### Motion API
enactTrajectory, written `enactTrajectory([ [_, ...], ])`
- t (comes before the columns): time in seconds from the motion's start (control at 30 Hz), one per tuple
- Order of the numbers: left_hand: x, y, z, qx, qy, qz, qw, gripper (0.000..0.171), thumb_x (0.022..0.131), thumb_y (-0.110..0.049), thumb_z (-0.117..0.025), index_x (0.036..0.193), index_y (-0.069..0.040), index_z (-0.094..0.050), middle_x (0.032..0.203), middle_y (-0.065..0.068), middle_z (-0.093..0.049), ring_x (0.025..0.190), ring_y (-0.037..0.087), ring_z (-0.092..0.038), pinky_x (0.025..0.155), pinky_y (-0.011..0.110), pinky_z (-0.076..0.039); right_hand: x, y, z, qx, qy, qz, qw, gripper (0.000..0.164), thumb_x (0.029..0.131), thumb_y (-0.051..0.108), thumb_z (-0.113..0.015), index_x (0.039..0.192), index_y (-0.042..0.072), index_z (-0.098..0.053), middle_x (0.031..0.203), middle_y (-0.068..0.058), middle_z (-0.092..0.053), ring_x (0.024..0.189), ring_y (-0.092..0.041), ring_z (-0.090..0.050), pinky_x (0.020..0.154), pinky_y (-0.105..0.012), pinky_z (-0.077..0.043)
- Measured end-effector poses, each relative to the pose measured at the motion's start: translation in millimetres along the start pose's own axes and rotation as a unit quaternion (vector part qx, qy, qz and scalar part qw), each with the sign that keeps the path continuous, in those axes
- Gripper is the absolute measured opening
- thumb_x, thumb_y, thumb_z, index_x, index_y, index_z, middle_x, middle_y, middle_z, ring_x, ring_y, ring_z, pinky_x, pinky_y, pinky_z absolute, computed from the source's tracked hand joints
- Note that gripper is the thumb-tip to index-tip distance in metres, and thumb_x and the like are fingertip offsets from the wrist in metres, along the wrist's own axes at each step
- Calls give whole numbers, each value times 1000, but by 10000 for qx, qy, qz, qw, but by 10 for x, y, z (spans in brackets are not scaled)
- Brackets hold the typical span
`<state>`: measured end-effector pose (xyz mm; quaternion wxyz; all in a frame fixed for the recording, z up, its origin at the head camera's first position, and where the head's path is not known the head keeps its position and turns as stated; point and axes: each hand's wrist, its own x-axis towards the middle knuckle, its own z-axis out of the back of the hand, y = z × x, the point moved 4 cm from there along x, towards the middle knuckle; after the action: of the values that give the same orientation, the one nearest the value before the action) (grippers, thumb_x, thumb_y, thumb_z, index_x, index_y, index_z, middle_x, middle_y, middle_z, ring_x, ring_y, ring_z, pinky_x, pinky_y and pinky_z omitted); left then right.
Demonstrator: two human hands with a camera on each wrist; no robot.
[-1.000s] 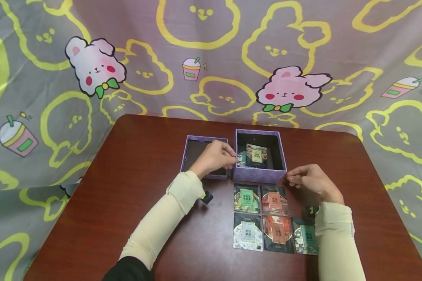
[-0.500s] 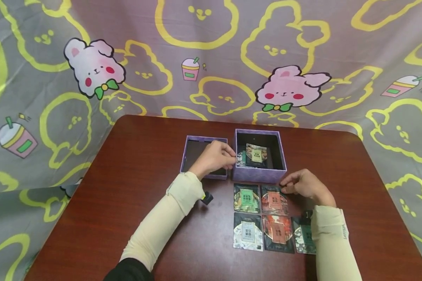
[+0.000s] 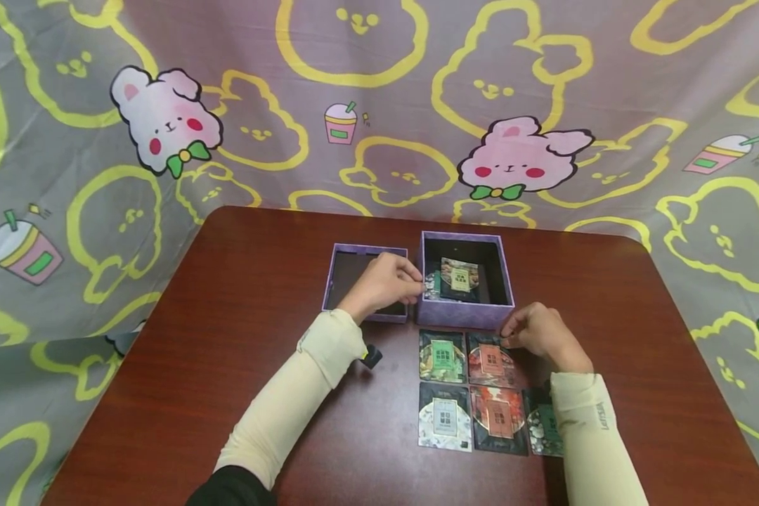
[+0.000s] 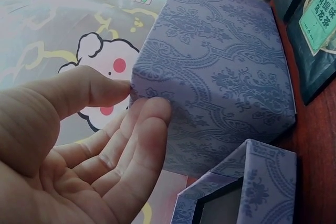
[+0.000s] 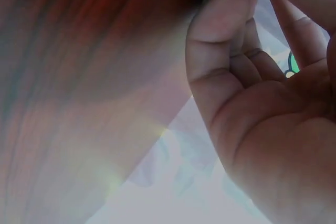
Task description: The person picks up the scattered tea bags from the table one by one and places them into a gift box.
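Observation:
In the head view, my left hand (image 3: 388,284) is at the left wall of an open purple patterned box (image 3: 464,316). In the left wrist view, the thumb and fingertips of that hand pinch the box's edge. Inside the box lie several sachets, a dark one with a yellow-green label (image 3: 460,275) on top. My right hand (image 3: 547,337) is right of the box's front corner, its curled fingertips at the top right corner of a red-labelled sachet (image 3: 491,360) lying flat. Whether they grip it is hidden.
The box's lid (image 3: 348,277) lies left of it, inside up. In front are a green sachet (image 3: 443,356), a white sachet (image 3: 445,418), another red sachet (image 3: 500,422) and a dark green sachet (image 3: 544,430), partly behind my right sleeve. A patterned cloth (image 3: 392,105) hangs behind the table (image 3: 253,281).
My right hand has moved left and towards me, from beside the box's front right corner to the top right corner of the red-labelled sachet. My left hand has stayed at the box.

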<state>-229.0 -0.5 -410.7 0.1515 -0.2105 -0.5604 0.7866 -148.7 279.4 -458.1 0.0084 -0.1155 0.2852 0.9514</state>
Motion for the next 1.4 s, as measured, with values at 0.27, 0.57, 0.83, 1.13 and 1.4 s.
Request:
enactTrajectory([
  [0.27,-8,39,-8,-26,10,92,10000,11,89,-4,-76,95,2,-70,80,10,-72,75,35,-71,76,52,-60,-22,61,-40,-545,103,868,9947,22,77,-2,-75,66,16,-69,65,8,-62,64,-13,-51,60,-31,-42],
  [0.57,4,6,-5,87,21,-33,10000,11,89,-5,-76,96,2,-70,80,9,-73,77,38,-71,74,51,-60,-88,30,-4,-416,190,713,9964,14,77,6,-87,80,15,-76,80,4,-69,75,-18,-61,68,-42,-53],
  [0.83,0,19,19,-2,19,-17,10000,12,90,-6,-76,97,2,-70,81,10,-72,80,41,-70,75,52,-60,-82,84,-29,-509,-107,885,9947,21,71,4,-89,70,17,-73,79,4,-69,73,-16,-58,64,-37,-49],
  [1.13,-7,11,-9,10,59,5,10000,13,90,-7,-76,97,2,-70,81,9,-73,78,38,-71,76,53,-60,-130,-60,55,113,-141,679,9975,16,80,0,-82,78,13,-73,73,3,-67,68,-16,-60,63,-35,-50],
  [1.4,-26,-4,18,-2,-4,-14,10000,13,89,-6,-77,97,2,-71,80,9,-73,76,35,-71,76,53,-60,-148,-143,107,1485,391,243,9878,17,85,-6,-74,101,-1,-71,81,-9,-68,73,-24,-63,63,-34,-56],
])
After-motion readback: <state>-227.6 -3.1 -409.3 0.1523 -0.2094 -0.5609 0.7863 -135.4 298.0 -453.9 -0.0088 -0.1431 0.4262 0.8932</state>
